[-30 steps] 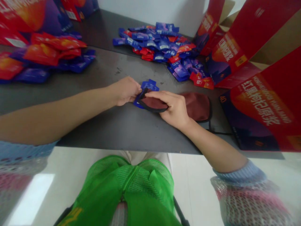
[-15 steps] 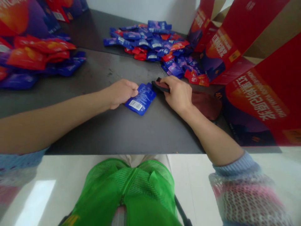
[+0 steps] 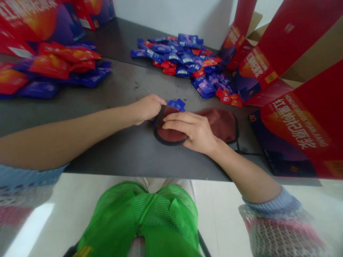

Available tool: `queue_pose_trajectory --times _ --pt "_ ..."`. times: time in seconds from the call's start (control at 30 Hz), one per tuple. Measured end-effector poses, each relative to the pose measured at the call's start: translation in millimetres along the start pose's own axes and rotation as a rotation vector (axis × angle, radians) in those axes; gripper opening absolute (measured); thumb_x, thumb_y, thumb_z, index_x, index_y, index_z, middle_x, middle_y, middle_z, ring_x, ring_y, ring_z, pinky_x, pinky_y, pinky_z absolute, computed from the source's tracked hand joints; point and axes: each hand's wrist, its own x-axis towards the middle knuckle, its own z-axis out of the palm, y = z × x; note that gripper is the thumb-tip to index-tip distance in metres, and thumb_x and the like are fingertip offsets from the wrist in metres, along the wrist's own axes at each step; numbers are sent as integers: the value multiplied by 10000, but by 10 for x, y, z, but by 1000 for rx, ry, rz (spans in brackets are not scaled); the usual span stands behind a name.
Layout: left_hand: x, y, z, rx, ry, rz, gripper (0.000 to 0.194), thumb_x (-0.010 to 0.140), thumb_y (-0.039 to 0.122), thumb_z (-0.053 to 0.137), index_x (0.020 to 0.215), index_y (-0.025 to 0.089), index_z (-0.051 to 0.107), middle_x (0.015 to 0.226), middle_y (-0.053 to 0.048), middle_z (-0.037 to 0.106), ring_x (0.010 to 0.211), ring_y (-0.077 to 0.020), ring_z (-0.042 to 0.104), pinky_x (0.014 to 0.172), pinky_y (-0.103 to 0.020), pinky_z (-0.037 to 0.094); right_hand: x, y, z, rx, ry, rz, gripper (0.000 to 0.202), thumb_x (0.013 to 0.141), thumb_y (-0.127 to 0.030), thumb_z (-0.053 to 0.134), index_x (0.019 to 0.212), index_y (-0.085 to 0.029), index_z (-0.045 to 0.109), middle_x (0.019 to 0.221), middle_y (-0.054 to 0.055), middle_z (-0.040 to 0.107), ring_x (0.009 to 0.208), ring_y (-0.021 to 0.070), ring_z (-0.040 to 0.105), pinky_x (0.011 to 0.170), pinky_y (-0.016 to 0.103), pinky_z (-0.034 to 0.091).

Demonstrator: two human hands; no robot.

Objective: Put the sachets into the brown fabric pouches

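Observation:
A blue pouch [image 3: 177, 104] lies on the dark table, mostly covered by a brown eye-mask-shaped cloth [image 3: 221, 123] with black edging. My left hand [image 3: 150, 108] is closed at the pouch's left side, next to the cloth's left edge. Spread over the cloth's left lobe, my right hand [image 3: 194, 130] presses it flat on the pouch with fingers apart. The cloth's right lobe rests on the table behind my right wrist, and a thin black cord trails from it to the right.
A heap of blue and red pouches [image 3: 184, 57] lies at the back wall, another pile [image 3: 56, 67] at the left. Open red boxes [image 3: 297, 125] stand on the right, more boxes [image 3: 40, 21] at the back left. The table's front edge [image 3: 150, 176] runs before me.
My right hand has moved left, bringing the brown cloth over the blue pouch, and its fingers have opened from a pinch. The view has shifted slightly.

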Motion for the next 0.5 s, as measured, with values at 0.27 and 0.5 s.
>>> queue_pose_trajectory --times 0.27,0.5 --pt "55 -19 -30 0 12 0 336 804 -21 525 532 176 524 507 16 514 419 -88 436 484 -220 320 59 219 -106 -12 -54 141 611 729 -27 539 1269 -257 707 1348 4 703 1279 215 641 1087 330 489" --pt "108 -51 -72 2 -27 -56 307 875 37 516 603 162 586 574 -12 565 525 -132 584 603 -241 446 62 495 -113 -256 7 354 409 844 -136 564 1191 -256 743 1165 33 772 1057 264 710 811 329 547"
